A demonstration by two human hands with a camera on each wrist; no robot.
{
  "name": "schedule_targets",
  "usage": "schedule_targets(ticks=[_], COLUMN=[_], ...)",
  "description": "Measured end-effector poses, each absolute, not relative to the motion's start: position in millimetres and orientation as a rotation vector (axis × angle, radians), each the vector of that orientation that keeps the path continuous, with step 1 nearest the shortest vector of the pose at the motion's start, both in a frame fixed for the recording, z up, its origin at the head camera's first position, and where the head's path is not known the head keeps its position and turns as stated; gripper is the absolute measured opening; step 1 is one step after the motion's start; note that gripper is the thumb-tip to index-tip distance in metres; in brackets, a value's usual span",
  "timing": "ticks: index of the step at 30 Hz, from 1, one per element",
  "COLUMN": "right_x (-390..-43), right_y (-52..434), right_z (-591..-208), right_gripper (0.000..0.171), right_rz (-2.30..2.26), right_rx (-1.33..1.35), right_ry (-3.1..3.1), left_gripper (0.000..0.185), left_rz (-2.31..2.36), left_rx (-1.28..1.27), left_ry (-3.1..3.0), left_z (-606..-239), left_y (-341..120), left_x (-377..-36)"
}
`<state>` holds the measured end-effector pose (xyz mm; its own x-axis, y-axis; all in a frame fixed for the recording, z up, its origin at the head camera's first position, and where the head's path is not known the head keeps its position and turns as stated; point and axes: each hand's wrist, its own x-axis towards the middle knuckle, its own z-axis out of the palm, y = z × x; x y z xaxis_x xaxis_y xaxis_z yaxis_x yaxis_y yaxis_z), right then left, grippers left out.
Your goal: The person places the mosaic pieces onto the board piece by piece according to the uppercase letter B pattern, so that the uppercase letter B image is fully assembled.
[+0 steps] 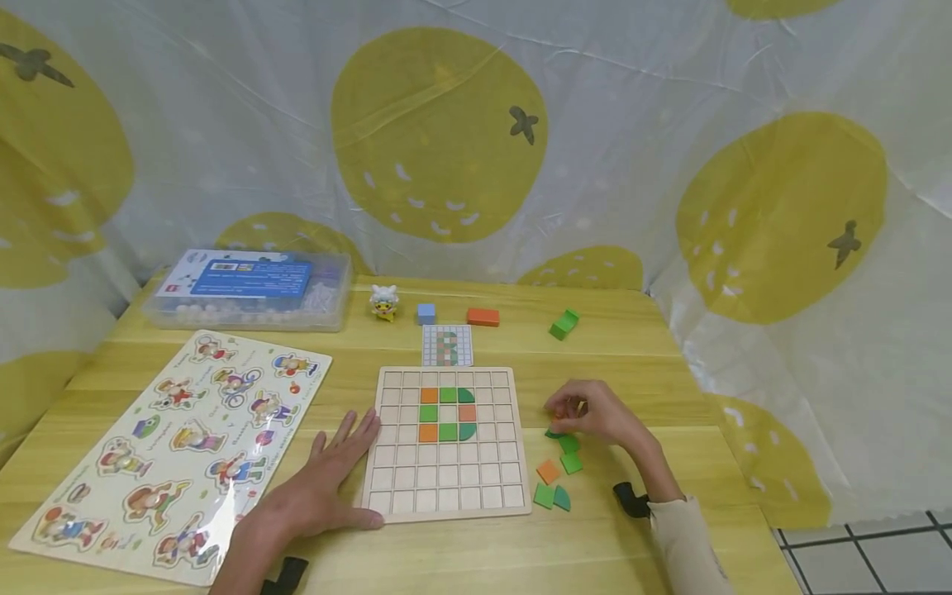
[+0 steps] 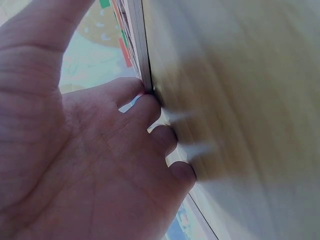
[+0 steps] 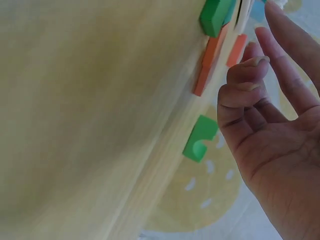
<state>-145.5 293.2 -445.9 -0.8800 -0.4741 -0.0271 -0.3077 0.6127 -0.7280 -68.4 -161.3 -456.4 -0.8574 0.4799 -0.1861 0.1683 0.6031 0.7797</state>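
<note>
A square wooden grid board (image 1: 439, 479) lies at mid-table, a small block of orange, green, dark green and salmon tiles set in its upper cells. My left hand (image 1: 327, 483), spread flat, rests along the board's left edge, thumb at its lower corner. In the left wrist view that hand (image 2: 90, 140) has fingertips against the tabletop. To the right, my right hand (image 1: 595, 409) is bent low over loose tiles. A dark green tile (image 1: 553, 433) shows at its thumb tip; I cannot tell whether it is pinched. The right wrist view shows this hand (image 3: 280, 125) with bent fingers.
Below the right hand lie loose green tiles (image 1: 571, 462) and an orange tile (image 1: 548, 472). A pattern card (image 1: 447, 345) sits behind the board. Farther back are a toy figure (image 1: 384, 303), a red block (image 1: 483, 317) and a plastic case (image 1: 249, 289). A picture puzzle (image 1: 178, 487) lies left.
</note>
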Motion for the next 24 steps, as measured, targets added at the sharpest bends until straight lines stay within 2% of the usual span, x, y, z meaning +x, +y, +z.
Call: schedule_targets(ticks=[14, 24], right_x=[-138.2, -136.8], right_y=[302.5, 305.2], right_z=[-452.7, -453.2], right_gripper=[0.029, 0.024], right_rz=[-1.126, -1.126], right_rx=[-0.596, -0.589], right_ry=[2.594, 2.58], left_gripper=[0.133, 0.133], left_rz=[1.13, 1.144], left_rx=[0.539, 0.528], left_ry=[2.465, 2.45], left_z=[-457.4, -456.0], left_y=[-160.8, -161.4], left_x=[-70.2, -68.8])
